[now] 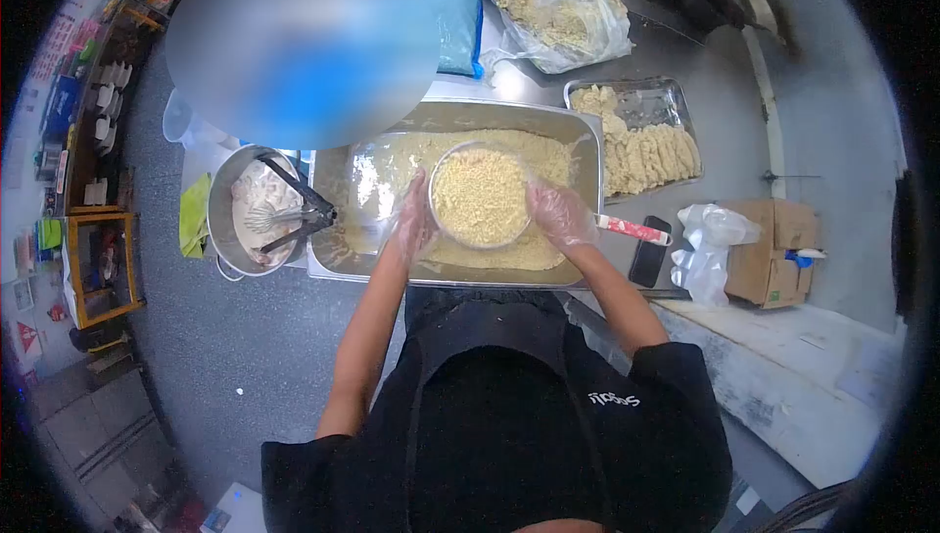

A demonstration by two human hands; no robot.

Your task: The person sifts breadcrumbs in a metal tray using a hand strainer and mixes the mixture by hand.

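Note:
A round strainer heaped with pale yellow crumbs is held level between my two gloved hands. My left hand grips its left rim, and my right hand is closed on the right side. A red-and-white handle sticks out beyond my right hand, in line with the strainer; the hand hides where it joins. Below lies a deep metal pan with a layer of loose crumbs. Clear plastic gloves cover both hands.
Left of the pan stands a metal pot with a whisk and black tongs. To the right are a tray of breaded pieces, a phone and a cardboard box. Behind sits a plastic bag of crumbs.

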